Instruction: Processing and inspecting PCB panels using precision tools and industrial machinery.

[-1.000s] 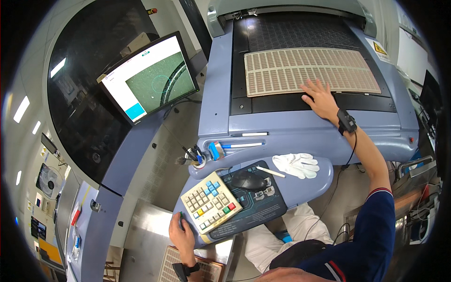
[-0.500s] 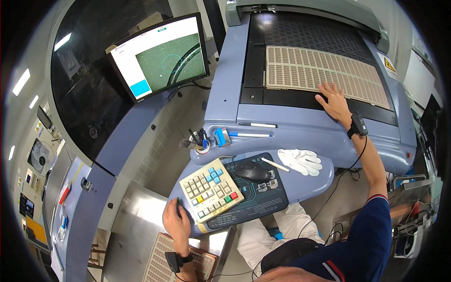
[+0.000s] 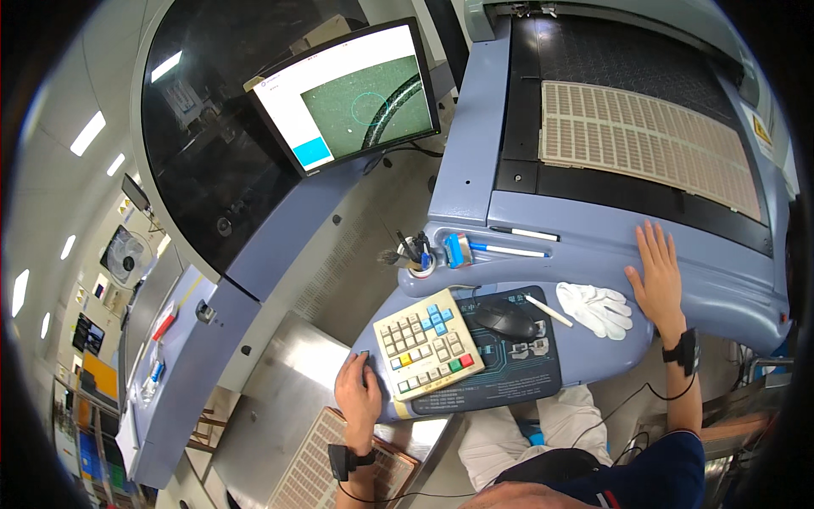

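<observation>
My right hand [image 3: 658,280] is open, fingers stretched, over the blue-grey front ledge of the machine [image 3: 585,222], right of the white glove [image 3: 595,311]. Behind it, a flat panel with rows of small copper-brown rectangles [image 3: 649,140] lies on the machine's black bed [image 3: 593,55]; the hand is apart from it. My left hand [image 3: 359,394] rests at the left edge of the blue-grey shelf, next to the beige keypad [image 3: 428,343]. Its fingers lie loosely extended with the thumb apart, and a small dark piece [image 3: 365,352] shows at the fingertips.
A monitor [image 3: 356,102] showing a magnified dark curve stands at the back left. On the shelf are a black mouse [image 3: 504,318], a mat [image 3: 517,373] and a white pen [image 3: 549,311]. A pen cup [image 3: 420,265] stands behind. Similar panels [image 3: 314,454] lie low by my left forearm.
My right hand has drawn back off the panel's front edge to the machine's ledge. The whole view has shifted, so things sit farther right. My left hand stays at the shelf edge.
</observation>
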A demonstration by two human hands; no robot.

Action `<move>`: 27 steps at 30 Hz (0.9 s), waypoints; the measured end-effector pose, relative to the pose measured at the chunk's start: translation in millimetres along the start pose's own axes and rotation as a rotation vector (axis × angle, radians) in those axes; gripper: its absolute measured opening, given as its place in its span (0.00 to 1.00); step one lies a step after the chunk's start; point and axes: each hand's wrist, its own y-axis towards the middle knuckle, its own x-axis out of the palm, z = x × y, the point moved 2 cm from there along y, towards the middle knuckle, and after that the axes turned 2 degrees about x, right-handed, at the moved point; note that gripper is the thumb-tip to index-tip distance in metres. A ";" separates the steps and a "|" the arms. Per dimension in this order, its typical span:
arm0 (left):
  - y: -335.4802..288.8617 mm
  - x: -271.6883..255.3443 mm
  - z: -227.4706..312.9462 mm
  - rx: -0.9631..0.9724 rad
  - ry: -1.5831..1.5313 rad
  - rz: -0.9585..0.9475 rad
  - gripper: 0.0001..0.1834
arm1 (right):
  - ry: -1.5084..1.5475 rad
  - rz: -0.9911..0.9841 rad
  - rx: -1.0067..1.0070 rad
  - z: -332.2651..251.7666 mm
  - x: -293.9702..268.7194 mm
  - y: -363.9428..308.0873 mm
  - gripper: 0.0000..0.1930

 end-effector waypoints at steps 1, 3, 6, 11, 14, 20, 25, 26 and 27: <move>-1.3 -0.8 -1.1 0.006 0.009 0.006 0.13 | 0.019 -0.002 0.007 -3.7 3.9 -5.4 0.29; -1.4 -3.8 3.1 0.000 0.012 0.003 0.13 | 0.009 0.126 0.035 -8.0 9.3 -13.8 0.26; 0.6 -2.2 4.5 0.015 -0.005 -0.011 0.12 | 0.043 0.226 0.095 -2.7 19.8 -18.6 0.21; 0.9 1.8 4.4 0.050 0.020 -0.037 0.11 | 0.052 0.280 0.123 -2.6 20.3 -18.1 0.18; 0.0 0.7 4.5 0.038 0.017 -0.022 0.10 | 0.048 0.288 0.112 -3.0 21.7 -18.2 0.18; 0.7 -0.8 4.2 0.034 0.019 -0.019 0.09 | 0.068 0.297 0.116 -5.7 20.3 -17.9 0.17; 2.1 0.5 6.3 0.016 0.012 -0.030 0.09 | 0.083 0.315 0.116 -1.4 22.7 -19.5 0.16; 2.2 0.1 6.6 0.025 0.021 -0.029 0.09 | 0.083 0.325 0.112 -1.9 23.1 -19.2 0.16; 1.3 -0.2 7.4 0.032 0.029 -0.031 0.10 | 0.082 0.334 0.107 -1.8 22.5 -19.7 0.16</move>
